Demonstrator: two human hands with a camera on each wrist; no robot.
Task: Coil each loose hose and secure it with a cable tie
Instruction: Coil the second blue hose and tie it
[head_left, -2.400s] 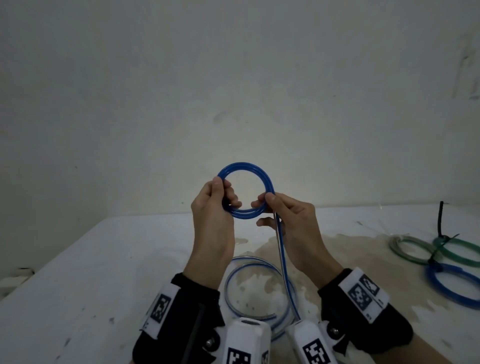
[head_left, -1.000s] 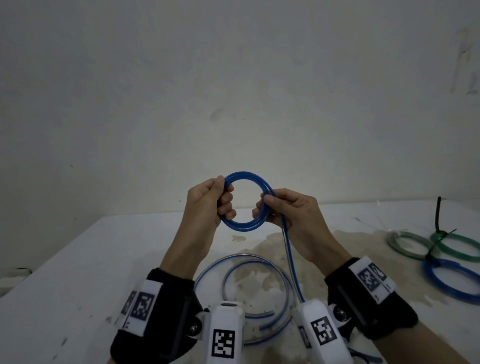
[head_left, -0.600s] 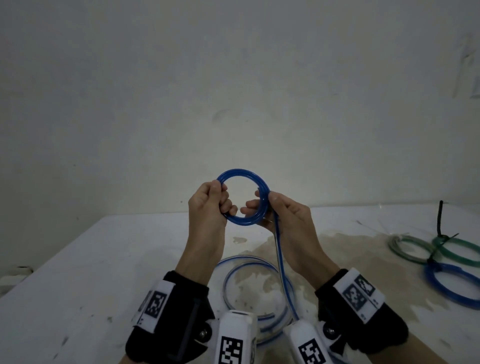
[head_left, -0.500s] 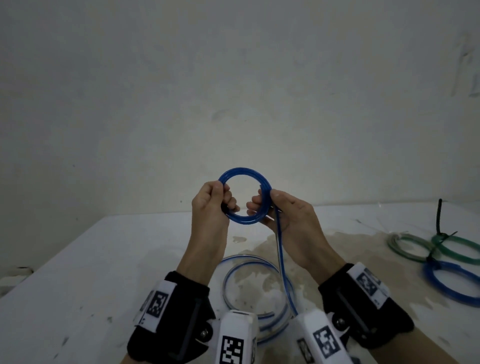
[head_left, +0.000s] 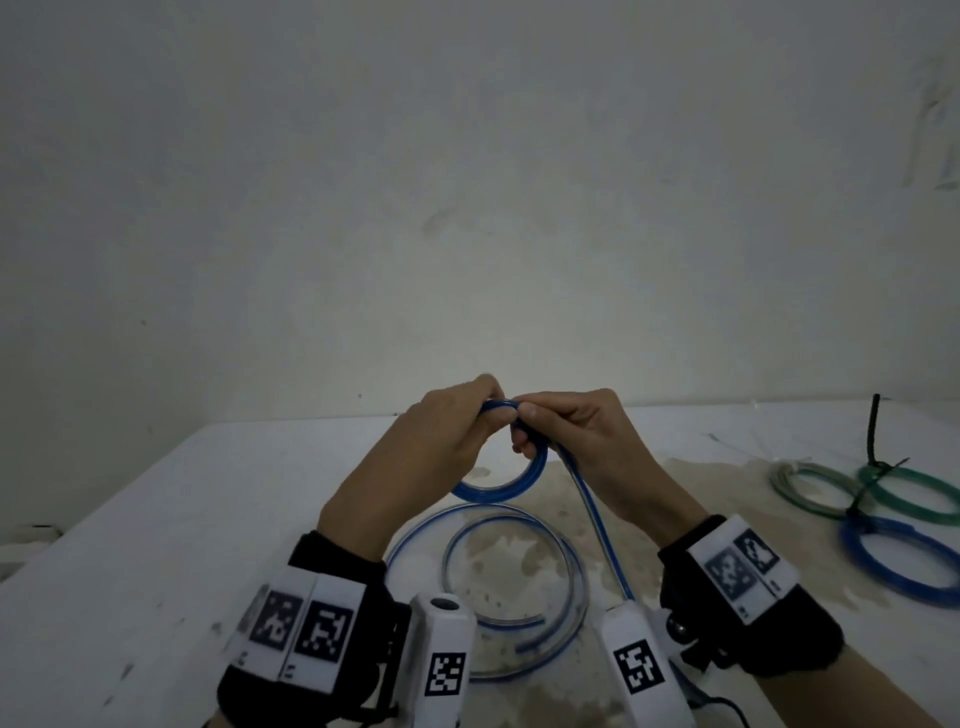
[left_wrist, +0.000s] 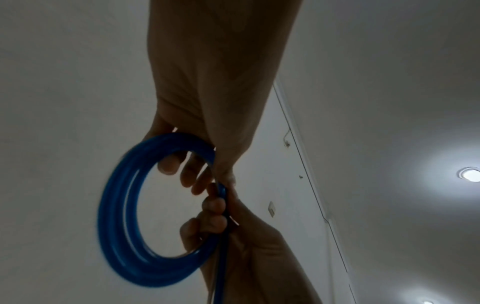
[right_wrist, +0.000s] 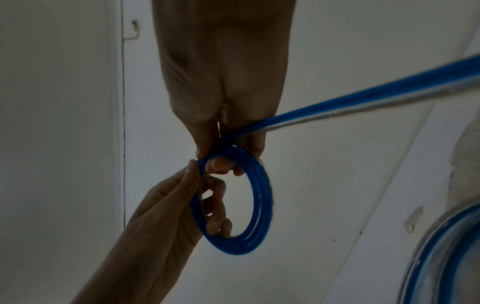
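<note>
So the blue hose (head_left: 519, 480) is half wound: I've got a small tight coil of a few turns held up in the air above the middle of the desk (head_left: 156, 519), toward its far edge. My left hand (head_left: 436, 447) is curled round the top-left of the coil, thumb on the outside and fingers poking through the ring, which the left wrist view shows nicely (left_wrist: 116, 205). My right hand (head_left: 587, 441) pinches the coil right next to it, thumb and forefinger on the turns, with the loose run of hose leaving under that hand and dropping down toward the near edge. In the right wrist view (right_wrist: 259, 195) the two hands are touching at the top of the ring.

The rest of the same hose lies in a couple of wide slack loops (head_left: 519, 571) flat on the desk, straight below the hands, on a brownish stain (head_left: 649, 493).

Over by the right edge sit the finished coils: a grey-green one (head_left: 800, 483), a green one (head_left: 909, 488) and a blue one (head_left: 898, 561), bunched together with a black cable tie (head_left: 875, 431) sticking upright out of them.
</note>
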